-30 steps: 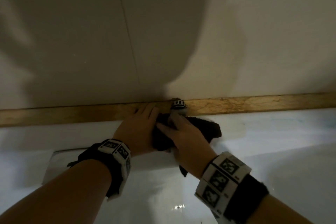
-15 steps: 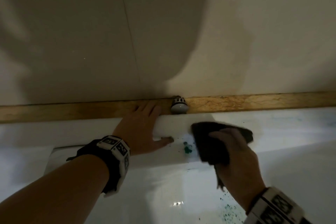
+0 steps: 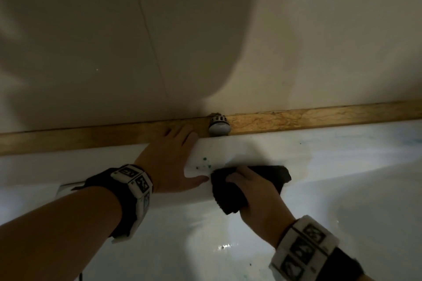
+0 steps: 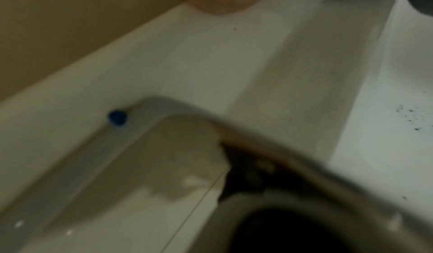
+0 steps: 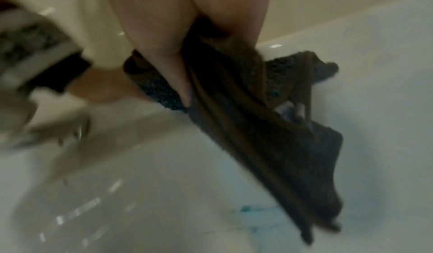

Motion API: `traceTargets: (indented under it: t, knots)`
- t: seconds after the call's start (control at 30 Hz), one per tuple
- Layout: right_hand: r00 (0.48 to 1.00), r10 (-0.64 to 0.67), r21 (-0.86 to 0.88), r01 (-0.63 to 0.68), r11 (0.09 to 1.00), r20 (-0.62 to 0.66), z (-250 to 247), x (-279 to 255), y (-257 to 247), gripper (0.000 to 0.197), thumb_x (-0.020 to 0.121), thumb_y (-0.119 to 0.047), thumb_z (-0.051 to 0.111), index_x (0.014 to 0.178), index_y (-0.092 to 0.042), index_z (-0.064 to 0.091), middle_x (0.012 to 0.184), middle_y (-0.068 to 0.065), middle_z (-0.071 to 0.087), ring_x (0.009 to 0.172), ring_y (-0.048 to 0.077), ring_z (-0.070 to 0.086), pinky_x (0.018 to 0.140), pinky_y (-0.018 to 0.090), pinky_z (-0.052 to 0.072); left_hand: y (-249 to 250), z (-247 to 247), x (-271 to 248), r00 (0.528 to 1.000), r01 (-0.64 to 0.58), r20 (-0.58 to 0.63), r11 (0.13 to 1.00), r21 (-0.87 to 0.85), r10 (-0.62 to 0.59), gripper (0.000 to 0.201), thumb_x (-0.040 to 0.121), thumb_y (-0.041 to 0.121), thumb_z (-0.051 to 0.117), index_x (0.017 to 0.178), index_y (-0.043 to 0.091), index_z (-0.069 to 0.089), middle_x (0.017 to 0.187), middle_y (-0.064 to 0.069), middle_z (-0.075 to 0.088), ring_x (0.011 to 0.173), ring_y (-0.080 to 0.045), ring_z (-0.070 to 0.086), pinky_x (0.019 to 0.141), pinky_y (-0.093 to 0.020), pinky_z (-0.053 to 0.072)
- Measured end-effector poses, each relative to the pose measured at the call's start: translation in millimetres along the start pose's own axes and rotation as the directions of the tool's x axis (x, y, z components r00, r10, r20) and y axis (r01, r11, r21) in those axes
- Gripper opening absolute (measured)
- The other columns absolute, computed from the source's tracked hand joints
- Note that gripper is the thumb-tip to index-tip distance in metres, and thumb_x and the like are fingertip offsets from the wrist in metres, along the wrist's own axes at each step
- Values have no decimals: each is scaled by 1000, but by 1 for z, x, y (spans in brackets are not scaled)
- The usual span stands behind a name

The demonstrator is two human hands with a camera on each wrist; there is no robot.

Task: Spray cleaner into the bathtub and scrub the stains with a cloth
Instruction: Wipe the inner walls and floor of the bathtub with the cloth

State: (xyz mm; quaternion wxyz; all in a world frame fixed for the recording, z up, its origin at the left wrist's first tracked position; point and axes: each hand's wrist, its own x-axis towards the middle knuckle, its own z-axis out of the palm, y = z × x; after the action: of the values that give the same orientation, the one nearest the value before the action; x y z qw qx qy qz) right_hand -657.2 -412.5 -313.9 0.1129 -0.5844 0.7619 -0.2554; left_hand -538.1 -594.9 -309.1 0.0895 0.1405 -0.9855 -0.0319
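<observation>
A: Head view first. What's different from a moment ago?

B: The right hand (image 3: pixel 258 196) has slid back left along the rim of the bathtub (image 3: pixel 342 155) with the cloth (image 3: pixel 230 194). Half a second back it was further right, and the green stains (image 3: pixel 206 164) lay bare between the hands. Now the cloth's left edge sits just beside them, almost touching the left thumb.

A: And the left hand (image 3: pixel 169 162)?

B: It hasn't moved: flat and spread on the rim, fingertips on the wooden strip (image 3: pixel 296 118) at the far side, just left of the small round knob (image 3: pixel 219 126). Released, holding nothing, only bracing.

A: So the scrubbing is mid-stroke?

B: I'd judge so. The specks on the rim are still there, and more green dots show down in the tub near the right wrist, so several passes remain.

A: Left wrist view?

B: Blurred. I see the pale rim, dark specks (image 4: pixel 412 116) on the tub's inner face at right, and a small blue dot (image 4: pixel 117 117) I can't identify.

A: Right wrist view?

B: The fingers (image 5: pixel 164 40) are clenched around the bunched cloth (image 5: pixel 269 127), its loose end hanging over the tub wall above a teal smear (image 5: pixel 248 210).
</observation>
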Motion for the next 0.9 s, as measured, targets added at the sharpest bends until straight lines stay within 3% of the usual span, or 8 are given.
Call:
traceTargets:
  t: [0.13,0.23,0.37,0.47,0.63,0.73,0.83,0.9]
  knots:
    - [914,148,150,-97,984,-378,-21,-2,-10,31,70,-19,56,100,-20,64,93,-8,52,78,-2,49,73,-1,39,0,0,0,999,6,38,999,36,-7,75,61,79,45,101,16,46,98,-1,51,87,-19,45,80,-34,40]
    - [891,89,157,-20,987,-446,-18,18,-24,33,75,-15,58,106,-8,66,96,-11,44,85,-9,43,77,-3,37,0,-2,1,998,14,57,999,45,-16,76,61,81,44,101,16,48,99,-1,52,89,-18,45,81,-33,45]
    - [951,-259,-162,232,959,-169,6,43,-26,41,64,-4,65,104,-10,68,104,5,46,89,19,51,65,28,57,1,-3,2,1000,-16,8,1000,26,15,65,61,72,49,93,15,46,89,-2,52,79,-18,39,70,-31,29]
    - [904,-426,-220,411,885,-24,3,46,-13,41,74,-16,45,108,-11,67,106,6,39,89,21,42,62,29,55,0,-3,3,1000,-13,4,999,49,13,65,57,71,44,91,15,45,87,-2,52,78,-17,36,69,-30,37]
    - [757,-637,-321,644,694,143,4,47,2,38,77,-11,41,100,-12,71,106,6,45,83,21,37,64,28,51,0,-2,2,999,-13,36,998,56,11,75,55,72,44,100,12,45,95,-6,56,89,-21,42,75,-35,47]
    - [760,-609,-372,645,667,228,10,35,6,41,64,-19,56,101,-17,72,105,2,40,82,19,36,69,27,49,0,-1,3,998,-22,68,997,77,17,84,51,75,54,102,10,45,97,-9,55,90,-24,42,80,-37,34]
    - [855,-442,-237,505,830,271,19,15,13,81,39,-12,79,117,-20,59,103,1,38,83,18,38,64,23,55,-1,-1,3,996,-15,88,997,72,8,90,46,80,58,100,9,46,95,-8,55,89,-23,41,79,-35,30]
    - [895,-353,-140,399,906,271,19,8,12,89,40,-9,83,122,-23,50,103,0,41,85,19,46,65,25,57,-1,-2,4,994,-5,107,998,58,-2,92,45,83,58,100,10,46,96,-8,55,90,-22,42,80,-35,30]
